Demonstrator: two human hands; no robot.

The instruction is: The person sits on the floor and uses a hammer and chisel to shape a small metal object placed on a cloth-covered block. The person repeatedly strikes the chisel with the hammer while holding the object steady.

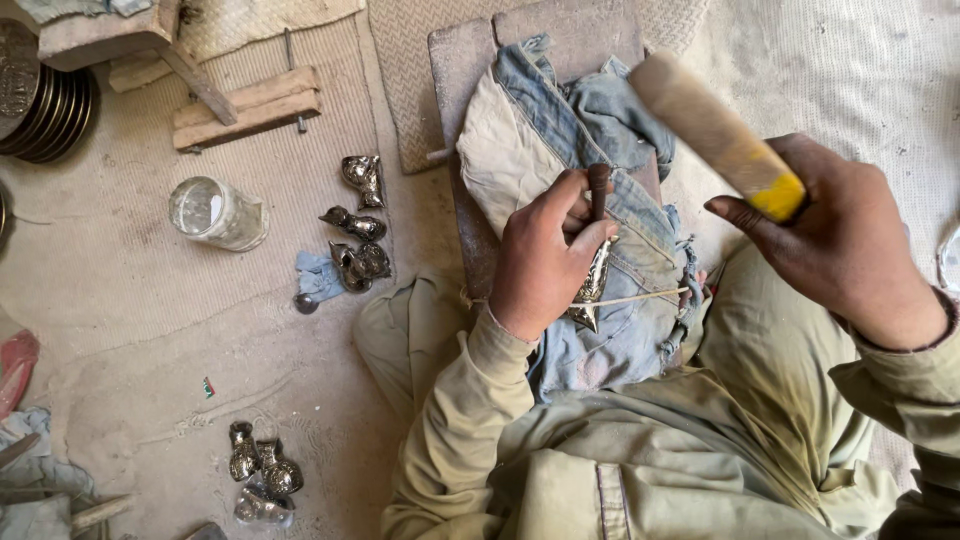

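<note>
While the work rests on folded denim, parts read as follows
Metal piece (592, 285): shiny, pointed, lying on denim cloth (560, 150) over a block
Left hand (545, 250): clasping a dark punch (598, 190) upright against the metal piece
Right hand (840, 235): clenched on a wooden mallet handle (715, 135), raised
Floor, left: glass jar (215, 212), small metal castings (358, 235)

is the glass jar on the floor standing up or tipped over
Tipped over: the glass jar lies on its side on the sandy floor, its round mouth facing left. Contents cannot be told.
</note>
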